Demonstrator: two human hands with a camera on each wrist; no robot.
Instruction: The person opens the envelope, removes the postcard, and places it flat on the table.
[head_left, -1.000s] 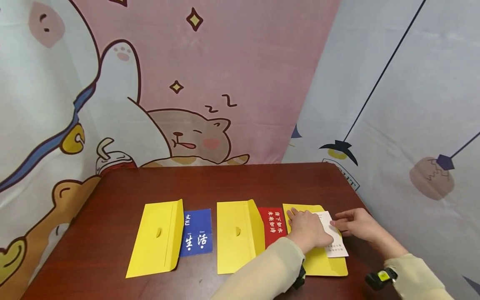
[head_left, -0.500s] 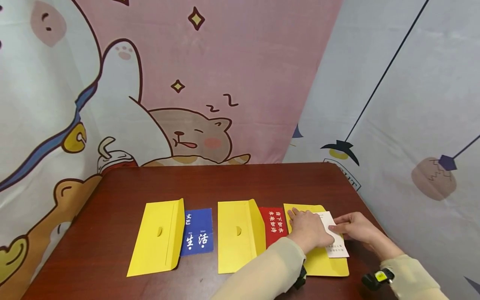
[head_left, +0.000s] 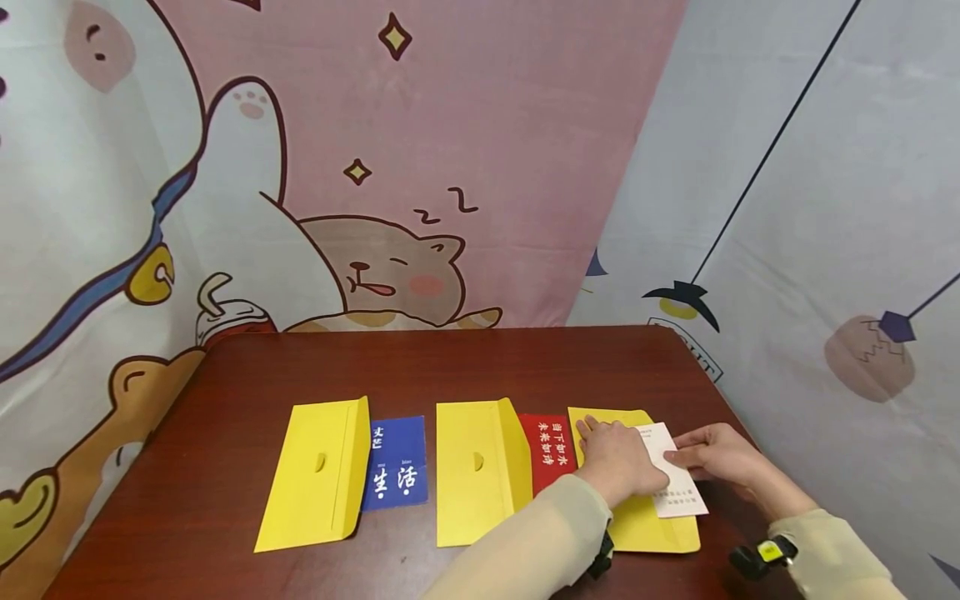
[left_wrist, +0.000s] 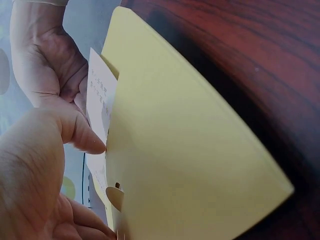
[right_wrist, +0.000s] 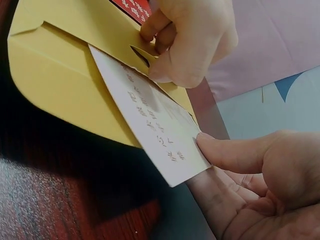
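The right-hand yellow envelope (head_left: 651, 532) lies on the table with its flap opened out to the right. A white card (head_left: 681, 490) with printed characters sticks partly out of its mouth, slightly slanted; the rest is hidden inside. My right hand (head_left: 726, 460) pinches the card's outer edge, thumb (right_wrist: 227, 152) on top and fingers beneath. Over the envelope, my left hand (head_left: 617, 460) holds the pocket by its mouth edge. Its bent fingers are near the half-round slot (right_wrist: 140, 56), and the thumb tip (left_wrist: 95, 144) is right at the edge.
Left of the hands lies a middle yellow envelope (head_left: 471, 475) with a red card (head_left: 546, 450) protruding. Farther left, another yellow envelope (head_left: 309, 475) has a blue card (head_left: 397, 462) protruding. A cartoon-printed cloth (head_left: 525, 167) hangs behind the dark red wooden table (head_left: 450, 362).
My right hand has closed on the white card and shifted slightly right. The card's near end has swung out to the right. My left hand has stayed in place.
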